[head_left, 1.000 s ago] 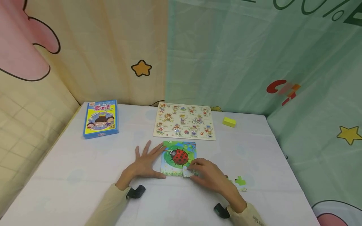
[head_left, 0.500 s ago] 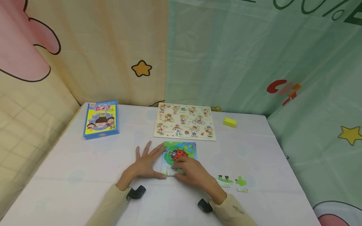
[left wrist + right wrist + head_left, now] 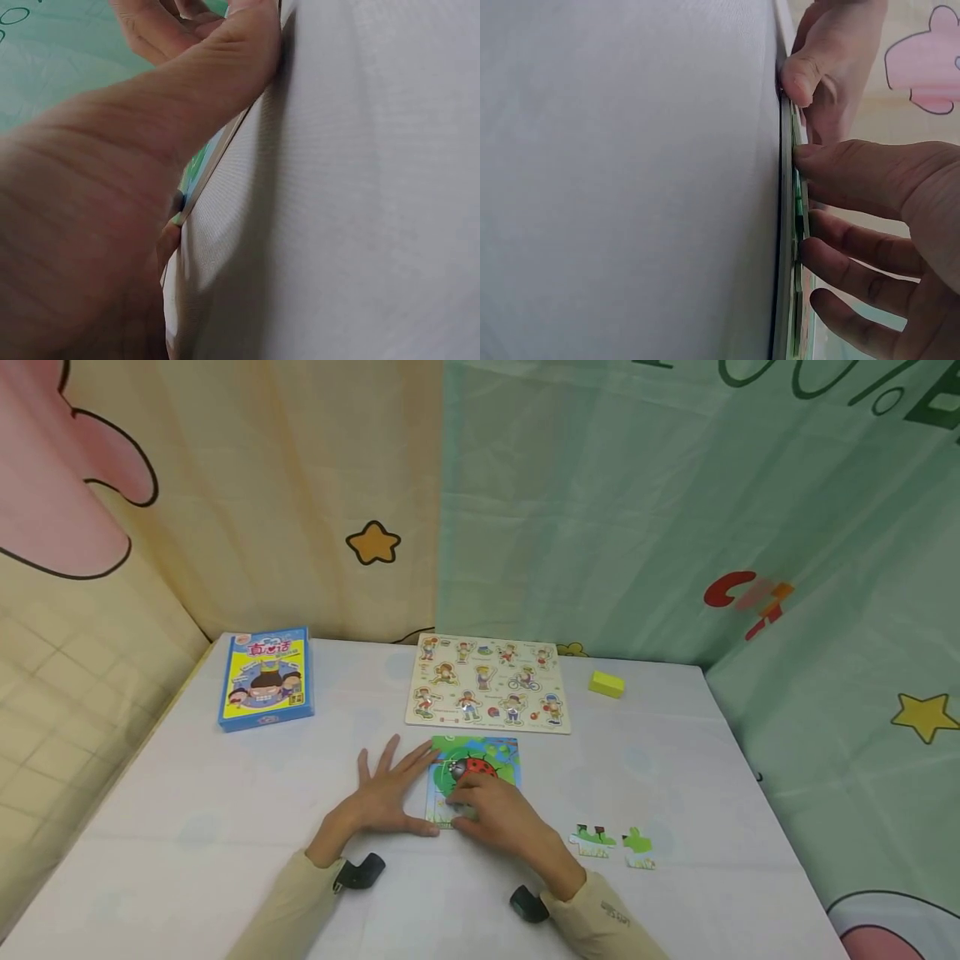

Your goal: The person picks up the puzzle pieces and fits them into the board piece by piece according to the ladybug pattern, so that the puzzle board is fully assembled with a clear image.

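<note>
A square ladybug jigsaw puzzle (image 3: 504,750) lies on the table in the head view. My left hand (image 3: 384,795) is spread flat at its left side, the forefinger on the upper left edge and the thumb by the lower left corner. Over the lower part is my right hand (image 3: 498,814), its bent fingers and thumb pinching a small puzzle piece (image 3: 804,176), mostly covered by the hand. In the right wrist view the fingertips rest against the puzzle surface. To the right lie two loose pieces, a green-and-white piece (image 3: 592,842) and a leaf-green piece (image 3: 639,848).
Behind the puzzle lies a wooden board (image 3: 487,683) with printed figures. A blue and yellow card box (image 3: 266,678) stands at the back left, and a yellow block (image 3: 606,684) at the back right. Printed curtains (image 3: 585,510) border the white table (image 3: 420,906).
My right hand has moved left across the puzzle's lower part with the piece, uncovering the loose pieces to the right. The left hand has stayed in place.
</note>
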Tool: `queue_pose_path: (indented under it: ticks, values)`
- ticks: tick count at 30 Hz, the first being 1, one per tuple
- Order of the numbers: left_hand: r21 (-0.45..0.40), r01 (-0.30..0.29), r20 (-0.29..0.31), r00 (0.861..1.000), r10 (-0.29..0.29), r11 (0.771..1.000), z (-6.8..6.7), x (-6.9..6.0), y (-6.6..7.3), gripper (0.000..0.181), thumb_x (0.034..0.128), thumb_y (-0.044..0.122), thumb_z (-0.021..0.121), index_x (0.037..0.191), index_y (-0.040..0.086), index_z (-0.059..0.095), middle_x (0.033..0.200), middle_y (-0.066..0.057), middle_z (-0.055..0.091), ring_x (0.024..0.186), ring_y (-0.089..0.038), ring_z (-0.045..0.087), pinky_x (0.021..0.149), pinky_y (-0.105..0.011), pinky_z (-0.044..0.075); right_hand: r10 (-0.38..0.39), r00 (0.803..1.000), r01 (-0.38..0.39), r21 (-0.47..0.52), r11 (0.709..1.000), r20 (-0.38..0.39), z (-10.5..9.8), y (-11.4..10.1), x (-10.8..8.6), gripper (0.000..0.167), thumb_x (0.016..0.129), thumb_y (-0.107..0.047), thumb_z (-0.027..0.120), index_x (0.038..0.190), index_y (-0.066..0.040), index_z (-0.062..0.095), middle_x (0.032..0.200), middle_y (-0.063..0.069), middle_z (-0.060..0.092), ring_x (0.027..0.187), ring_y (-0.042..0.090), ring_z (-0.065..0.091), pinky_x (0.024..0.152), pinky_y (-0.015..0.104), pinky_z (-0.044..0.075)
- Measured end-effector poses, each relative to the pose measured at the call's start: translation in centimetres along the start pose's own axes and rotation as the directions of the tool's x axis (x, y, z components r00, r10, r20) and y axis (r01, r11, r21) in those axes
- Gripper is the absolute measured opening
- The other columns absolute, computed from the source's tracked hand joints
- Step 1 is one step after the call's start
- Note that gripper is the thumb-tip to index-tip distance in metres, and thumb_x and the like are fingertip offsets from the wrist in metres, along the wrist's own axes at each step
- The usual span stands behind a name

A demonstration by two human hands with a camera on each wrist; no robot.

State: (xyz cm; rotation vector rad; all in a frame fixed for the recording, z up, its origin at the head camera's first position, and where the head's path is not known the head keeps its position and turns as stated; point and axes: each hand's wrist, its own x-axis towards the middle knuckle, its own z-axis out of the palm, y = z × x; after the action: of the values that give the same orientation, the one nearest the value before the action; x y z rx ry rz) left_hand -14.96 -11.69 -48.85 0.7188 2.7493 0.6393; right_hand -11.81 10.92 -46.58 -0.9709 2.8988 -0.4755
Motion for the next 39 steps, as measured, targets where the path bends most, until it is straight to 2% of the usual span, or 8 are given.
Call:
queue_pose_path:
  ticks: [6,10,18,25,32,39]
  values:
    - [-0.026,0.007,-0.002,1.0,-0.007,1.0,0.12,0.1,-0.09,0.104,0.0763,0.066,0.075,0.159,0.021,0.03,0.168,-0.002,0.021,0.152,-0.05,-0.003,0.108,-0.081,-0.009,0.008,1.0,-0.008,-0.024,1.0,0.008,-0.16,-0.33,0.0,0.029,0.088,-0.029,0.078,0.114,-0.017,0.076,0.117,-0.001,0.068,0.109,0.014,0.064,0.097,0.032,0.054]
    - [-0.033,0.005,-0.01,1.0,-0.005,0.999,0.32,0.18,-0.23,0.101,0.0784,0.063,0.075,0.159,0.022,0.03,0.168,-0.002,0.022,0.152,-0.05,-0.002,0.108,-0.08,-0.01,0.005,1.0,-0.004,-0.036,0.999,0.009,-0.2,-0.4,0.0,0.029,0.088,-0.029,0.078,0.114,-0.017,0.076,0.118,-0.001,0.067,0.11,0.015,0.064,0.097,0.032,0.054]
    - [-0.033,-0.002,-0.023,1.0,0.001,0.999,0.24,0.07,-0.34,0.102,0.0777,0.063,0.075,0.158,0.021,0.031,0.167,-0.003,0.023,0.152,-0.051,-0.002,0.107,-0.081,-0.009,0.022,0.999,-0.021,-0.025,0.999,0.036,-0.21,-0.51,-0.05,0.032,0.09,-0.028,0.076,0.119,-0.017,0.074,0.138,0.0,0.062,0.13,0.018,0.057,0.108,0.037,0.048]
    - [-0.035,0.014,-0.001,1.0,-0.014,0.999,0.35,0.14,-0.21,0.101,0.0792,0.064,0.074,0.159,0.024,0.028,0.168,0.0,0.02,0.153,-0.048,-0.005,0.108,-0.079,-0.011,0.029,0.998,-0.028,-0.028,0.999,0.054,-0.2,-0.45,-0.02,0.032,0.09,-0.028,0.075,0.121,-0.017,0.073,0.138,-0.002,0.064,0.13,0.018,0.057,0.11,0.038,0.046]
    - [-0.048,-0.004,-0.004,1.0,0.004,0.999,-0.01,-0.05,0.04,0.096,0.082,0.059,0.074,0.158,0.019,0.03,0.168,-0.005,0.021,0.151,-0.051,-0.003,0.107,-0.08,-0.01,0.036,0.998,-0.035,-0.01,0.999,0.056,-0.02,-0.31,-0.02,0.032,0.091,-0.028,0.075,0.121,-0.017,0.072,0.138,-0.002,0.063,0.13,0.018,0.057,0.11,0.038,0.046]
    - [-0.048,-0.005,0.007,1.0,0.006,0.999,0.01,-0.02,-0.06,0.095,0.0835,0.058,0.073,0.159,0.02,0.029,0.168,-0.004,0.02,0.152,-0.05,-0.005,0.108,-0.08,-0.011,0.043,0.998,-0.044,0.011,0.999,0.056,-0.04,-0.31,0.03,0.032,0.092,-0.027,0.074,0.122,-0.017,0.072,0.139,-0.001,0.062,0.131,0.019,0.056,0.11,0.039,0.047]
